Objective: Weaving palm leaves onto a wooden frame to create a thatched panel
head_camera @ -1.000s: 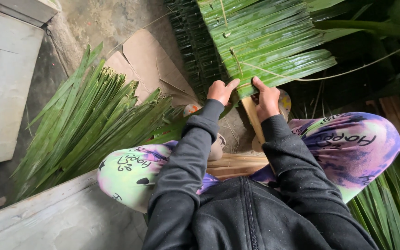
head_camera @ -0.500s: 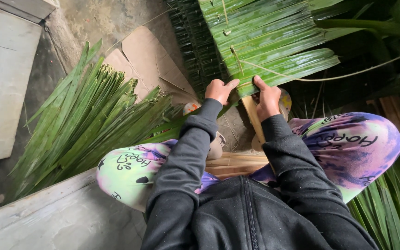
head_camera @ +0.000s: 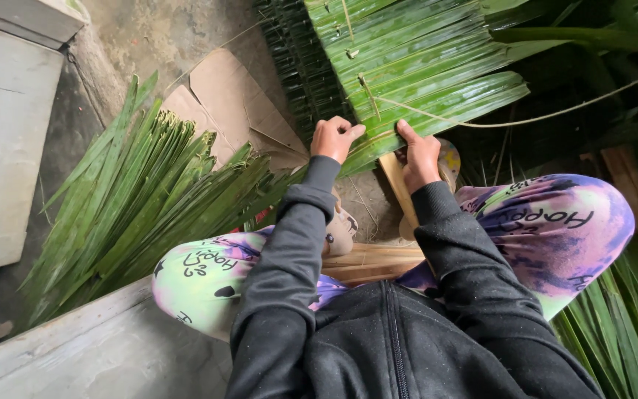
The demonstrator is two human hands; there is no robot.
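Left hand: the left hand (head_camera: 336, 138) was curled, fingertips pinching the near edge of the flat panel of overlapping green palm leaves (head_camera: 422, 66).
Right hand: the right hand (head_camera: 420, 157) was curled too, forefinger stretched out and pressed onto the same edge, just beside the left; whether it gripped a leaf strip could not be told.
Leaf panel: it lay spread ahead of the person, its near edge under both hands, a thin pale rib strand (head_camera: 526, 118) trailing off it to the right.
Wooden slat: a pale flat slat of wood (head_camera: 396, 185) ran from beneath the right hand down between the knees.
Clothing: black long sleeves (head_camera: 297, 244) and tie-dye trousers in purple, green and white (head_camera: 555, 222).
Loose leaves: a fanned bundle of long narrow green leaf blades (head_camera: 142, 207) lay on the ground to the left, well apart from the hands.
Cardboard: a torn brown cardboard sheet (head_camera: 238, 103) lay between the bundle and the panel.
Floor: grey concrete (head_camera: 156, 29).
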